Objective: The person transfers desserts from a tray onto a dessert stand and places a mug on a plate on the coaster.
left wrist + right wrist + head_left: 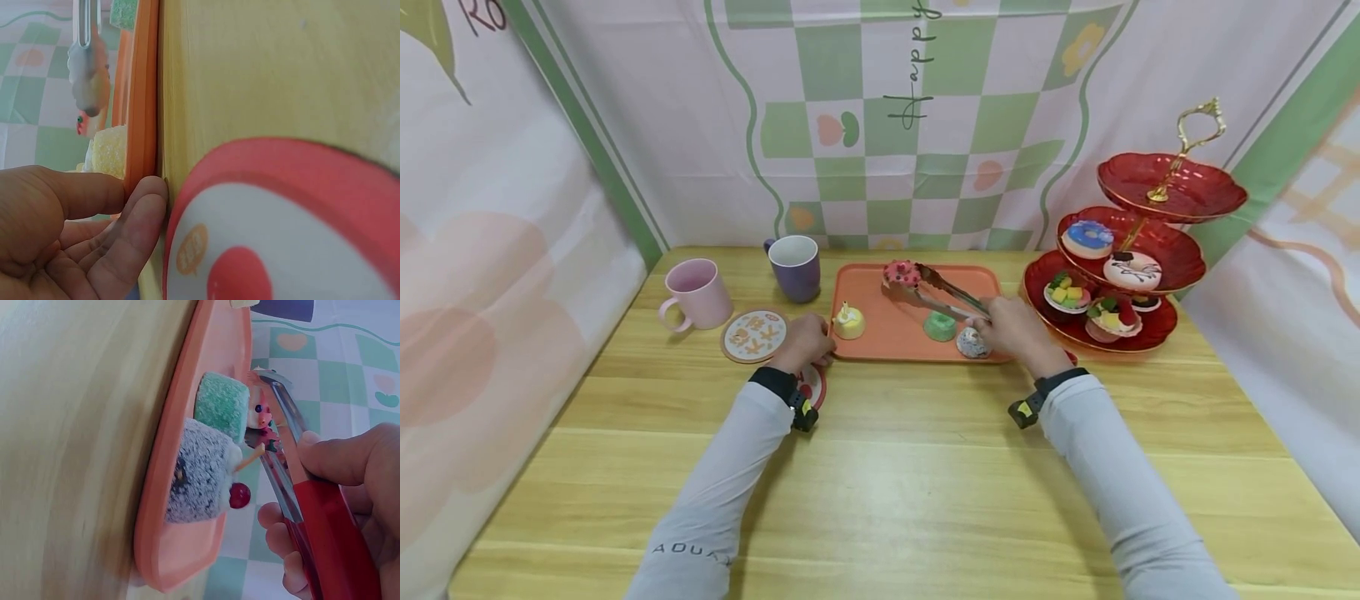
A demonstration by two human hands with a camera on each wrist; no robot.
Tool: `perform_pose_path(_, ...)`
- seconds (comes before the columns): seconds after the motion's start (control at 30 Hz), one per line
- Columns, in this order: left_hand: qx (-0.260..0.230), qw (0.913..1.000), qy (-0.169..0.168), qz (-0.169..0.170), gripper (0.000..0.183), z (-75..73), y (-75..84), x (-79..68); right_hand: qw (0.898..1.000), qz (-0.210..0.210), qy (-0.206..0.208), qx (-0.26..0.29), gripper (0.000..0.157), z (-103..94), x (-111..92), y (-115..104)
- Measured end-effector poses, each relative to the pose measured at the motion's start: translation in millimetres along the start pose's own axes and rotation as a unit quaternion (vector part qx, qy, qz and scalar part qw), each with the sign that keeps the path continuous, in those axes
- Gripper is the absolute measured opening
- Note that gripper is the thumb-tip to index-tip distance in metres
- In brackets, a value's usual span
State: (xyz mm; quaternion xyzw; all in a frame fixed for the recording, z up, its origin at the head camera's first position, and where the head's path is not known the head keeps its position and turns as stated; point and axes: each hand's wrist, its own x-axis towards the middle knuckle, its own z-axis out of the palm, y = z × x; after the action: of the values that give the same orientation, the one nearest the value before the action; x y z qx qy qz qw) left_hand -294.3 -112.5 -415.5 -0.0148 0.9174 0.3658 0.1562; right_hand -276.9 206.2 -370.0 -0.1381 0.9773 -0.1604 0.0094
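Observation:
My left hand (805,343) pinches the near left corner of an orange tray (887,333); the left wrist view shows its thumb and fingers on the rim. My right hand (1017,332) grips red-handled metal tongs (334,544) over the tray's right side. Between the tong tips is a pink dotted doughnut (901,272) near the tray's back; whether it touches the tray I cannot tell. Also on the tray are a yellow cake (850,322), a green ring-shaped cake (940,327) and a speckled white cake (203,472) with a cherry, partly behind my right hand in the head view.
A red three-tier stand (1213,187) at right carries doughnuts and fruit tarts on its lower tiers. At left are a pink mug (698,296), a purple mug (796,271) and a round coaster (754,336). A red-rimmed coaster (250,231) lies beside my left hand.

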Motion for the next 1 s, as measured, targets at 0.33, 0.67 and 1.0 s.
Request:
perform_pose_path(0.33,-0.006,0.9999,-0.005,-0.015,0.008,0.0,1.8,1.9,1.0,-0.002,0.022,-0.01,0.02,-6.3,-17.4,4.7)
perform_pose_path(0.67,0.009,1.0,0.001,0.0,0.008,-2.2,2.2,-2.6,0.999,-0.014,0.031,0.0,0.026,-12.7,-30.5,10.9)
perform_pose_path(1.0,0.005,1.0,-0.001,-0.008,0.009,-1.7,2.5,-1.5,0.999,-0.014,0.024,-0.019,0.037,-15.8,-46.9,17.3)
